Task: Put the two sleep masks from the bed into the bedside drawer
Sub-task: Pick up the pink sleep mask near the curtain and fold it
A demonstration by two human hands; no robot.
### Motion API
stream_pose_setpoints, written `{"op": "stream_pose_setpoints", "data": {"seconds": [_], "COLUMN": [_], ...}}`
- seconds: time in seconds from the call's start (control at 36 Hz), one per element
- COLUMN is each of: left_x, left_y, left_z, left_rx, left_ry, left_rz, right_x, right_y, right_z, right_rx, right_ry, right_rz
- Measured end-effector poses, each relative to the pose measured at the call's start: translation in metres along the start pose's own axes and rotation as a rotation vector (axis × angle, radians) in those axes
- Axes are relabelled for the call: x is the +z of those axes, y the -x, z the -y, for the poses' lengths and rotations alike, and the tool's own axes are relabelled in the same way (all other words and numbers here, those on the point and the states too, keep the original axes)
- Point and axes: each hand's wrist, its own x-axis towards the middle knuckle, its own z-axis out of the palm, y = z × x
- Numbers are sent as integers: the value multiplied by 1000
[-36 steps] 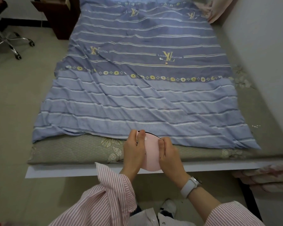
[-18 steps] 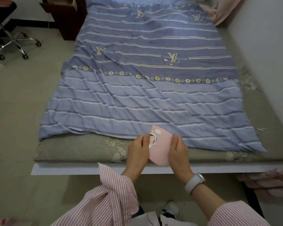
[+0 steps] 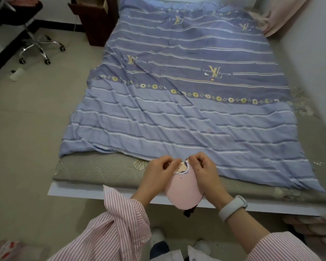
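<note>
Looking down from the head camera at the foot of a bed. Far left, an office chair with a chrome star base stood on the beige floor, a small white bottle lying near it. A dark wooden bedside cabinet stood against the bed's left side near the head end; whether its drawer was open could not be told. A blue striped duvet cover with gold logos lay spread over the olive floral mattress pad.

Left hand, sleeve of a pink striped shirt bunched at the wrist, had its grip closed on the left edge of a pink sleep mask, thumb and fingers pinching near the top. The mask was held in the air over the bed's foot edge, folded into a rounded shape, a small cartoon face print showing at its upper end and a dark strap end hanging below. Only this one mask could be made out for certain.

Right hand gripped the mask's right edge, fingertips curled over the top beside the left hand's. It wore a pale wristband.

Right of the bed, a grey wall; a pink curtain hung at the far corner. Folded pinkish fabric sat low at the right edge.
</note>
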Motion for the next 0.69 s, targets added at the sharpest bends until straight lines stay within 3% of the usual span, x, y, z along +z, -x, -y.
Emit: {"op": "stream_pose_setpoints", "data": {"seconds": [0.14,0.25,0.33,0.42,0.53,0.69], "left_x": [-12,-11,-10,-16,-30,-50], "left_y": [5,4,4,8,9,4], "left_z": [9,13,16,22,30,36], "left_rx": [-287,-446,-432,-321,-136,-64], "left_ry": [257,274,208,49,-100,-214], "left_rz": [33,-240,-328,-392,-320,-359], "right_x": [21,35,44,44,42,59], "right_y": [-8,-7,-6,-7,-12,-32], "right_z": [2,-1,0,3,13,31], "right_rx": [46,36,25,-6,-53,-36], "right_ry": [-96,-82,-70,58,337,385], "right_rz": [-124,-141,-96,106,477,735]}}
